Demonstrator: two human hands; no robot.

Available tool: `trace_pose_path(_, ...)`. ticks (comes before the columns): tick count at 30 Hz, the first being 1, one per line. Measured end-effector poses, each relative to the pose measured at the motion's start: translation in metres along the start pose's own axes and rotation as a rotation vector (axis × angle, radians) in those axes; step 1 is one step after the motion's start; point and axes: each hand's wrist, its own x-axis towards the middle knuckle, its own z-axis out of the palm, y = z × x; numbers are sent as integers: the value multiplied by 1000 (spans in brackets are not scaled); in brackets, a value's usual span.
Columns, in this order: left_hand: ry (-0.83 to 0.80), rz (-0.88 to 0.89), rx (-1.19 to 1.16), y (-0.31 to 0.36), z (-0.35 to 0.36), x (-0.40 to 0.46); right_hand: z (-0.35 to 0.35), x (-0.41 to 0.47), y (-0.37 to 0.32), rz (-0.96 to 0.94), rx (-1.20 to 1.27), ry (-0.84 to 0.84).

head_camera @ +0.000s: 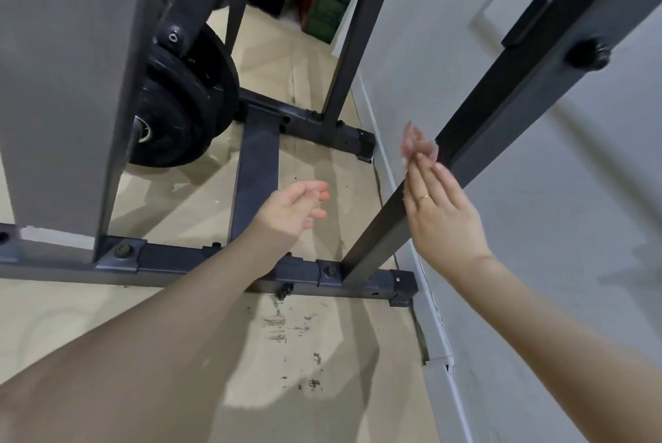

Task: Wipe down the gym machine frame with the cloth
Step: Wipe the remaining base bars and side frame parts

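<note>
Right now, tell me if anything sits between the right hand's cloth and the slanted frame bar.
Nothing visible does. The right hand holds the pinkish cloth right beside the slanted bar, with no object between them. The left hand hangs apart, over the floor.

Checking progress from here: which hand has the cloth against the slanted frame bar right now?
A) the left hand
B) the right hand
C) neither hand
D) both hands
B: the right hand presses a small pinkish cloth against the slanted bar, while the left hand hangs free, holding nothing.

Both arms outstretched, left hand [292,208] relaxed, right hand [435,206] flat.
</note>
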Motion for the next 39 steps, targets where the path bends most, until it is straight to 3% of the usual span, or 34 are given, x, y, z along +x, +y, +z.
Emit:
trace_pose_path(3, -6, 23, 49, 13, 6, -3, -3, -12, -8, -296, -9, -133)
trace_pose_path(6, -71, -6, 171, 17, 24, -5, -15, -4, 46, -127, -29, 6)
trace_pose_path(9, -205, -18, 217, 19, 59, -4, -16, 3, 98, 86, -12, 275)
trace_pose_path(11, -290, 14, 179, 24, 83, 1, -16, 3, 104, 117, -14, 316)
trace_pose_path(15, -333, 28, 129, 29, 104, 18, -20, -5, 87, -79, 15, 202)
trace_pose_path(17, -335, 21, 137, 29, 106, 21, -22, 4, 108, -120, -39, 241)
trace_pose_path(21, -325, -21, 173, 40, 100, 23, -21, 23, 145, 98, -52, 413)
trace_pose_path(23, -350, -23, 255, 48, 96, 24, -21, 17, 134, 108, -52, 441)
trace_pose_path(27, -346, -14, 347, 69, 92, 20, -24, 5, 125, -130, -18, 310)
trace_pose_path(30, -289, 88, 424, 103, 87, 16, -34, 7, 170, 29, 35, 382)
trace_pose_path(34, -85, 326, 459, 159, 84, 17, -55, 17, 219, 211, 39, 503)
trace_pose_path(39, -173, 486, 408, 203, 105, 14, -72, 33, 238, 301, 217, 567)
